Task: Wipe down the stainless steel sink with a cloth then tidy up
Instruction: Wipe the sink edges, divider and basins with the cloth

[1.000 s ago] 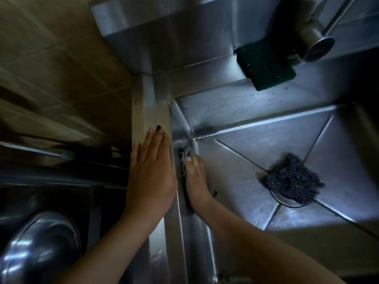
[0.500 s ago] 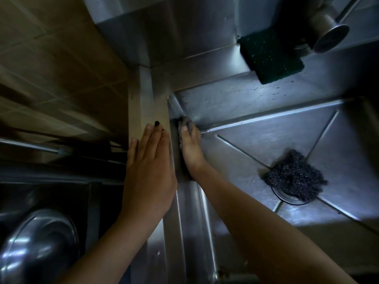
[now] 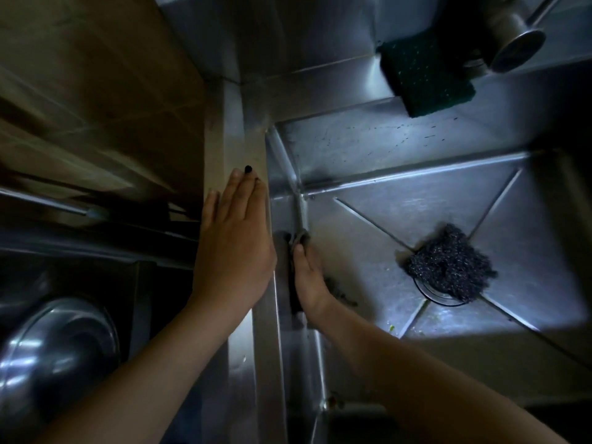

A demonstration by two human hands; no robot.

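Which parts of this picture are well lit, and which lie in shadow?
Head view: bright light on the sink floor around the steel scourer; the right hand and cloth sit in shadow by its wall; the left side is dim.

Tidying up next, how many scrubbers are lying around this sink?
2: a green scouring pad on the back ledge by the tap, a steel wool ball over the drain. Others may be hidden.

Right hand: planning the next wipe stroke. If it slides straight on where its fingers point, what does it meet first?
Likely the sink's back wall, at the corner; only bare steel shows ahead of the right hand and cloth. Depth is unclear.
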